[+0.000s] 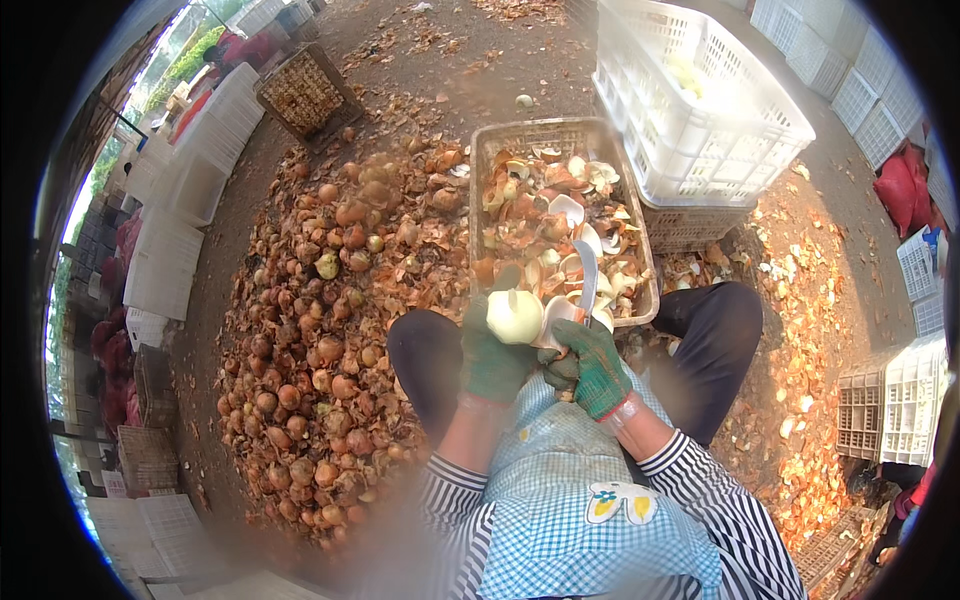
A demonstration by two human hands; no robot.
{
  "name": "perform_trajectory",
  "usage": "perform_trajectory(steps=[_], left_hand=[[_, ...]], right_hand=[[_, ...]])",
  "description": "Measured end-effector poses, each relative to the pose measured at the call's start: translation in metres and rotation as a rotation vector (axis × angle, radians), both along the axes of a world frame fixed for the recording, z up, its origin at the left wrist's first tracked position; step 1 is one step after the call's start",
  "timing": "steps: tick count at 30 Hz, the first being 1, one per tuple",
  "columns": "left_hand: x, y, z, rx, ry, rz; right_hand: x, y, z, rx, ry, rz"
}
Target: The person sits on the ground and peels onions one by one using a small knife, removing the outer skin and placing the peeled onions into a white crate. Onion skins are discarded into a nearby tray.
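Observation:
Both my hands wear green gloves and meet in front of my lap. My left hand (pixel 492 352) is closed around a pale, peeled onion (pixel 515 317). In my right hand (pixel 597 368) is a knife with a curved blade (pixel 588 272), which points up and away from me. The fingers cover its handle. A piece of onion peel (pixel 560 318) sits between the onion and the blade, close to the right thumb; whether it is still joined to the onion I cannot tell. Just beyond the hands stands a crate (pixel 643 225) holding onion skins and cut peel layers.
A large pile of unpeeled onions (pixel 310 370) with loose skins spreads to my left. White plastic crates (pixel 690 150) stand stacked at the far right of the peel crate. More crates (pixel 893 405) line both sides. Loose peels (pixel 810 330) litter the ground to the right.

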State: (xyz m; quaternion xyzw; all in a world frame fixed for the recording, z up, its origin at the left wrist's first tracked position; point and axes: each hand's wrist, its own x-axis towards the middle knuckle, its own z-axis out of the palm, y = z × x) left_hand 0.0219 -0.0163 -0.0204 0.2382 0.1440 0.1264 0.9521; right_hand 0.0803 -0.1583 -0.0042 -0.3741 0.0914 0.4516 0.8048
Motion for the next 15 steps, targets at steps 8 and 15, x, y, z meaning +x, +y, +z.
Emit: perform_trajectory(steps=[8, 15], left_hand=[[-0.016, 0.007, 0.050, 0.650, 0.292, -0.293], [-0.013, 0.003, -0.004, -0.101, -0.033, -0.138]], right_hand=[[0.017, -0.014, 0.017, -0.173, -0.574, 0.160], [0.066, -0.010, 0.015, 0.221, -0.032, -0.018]])
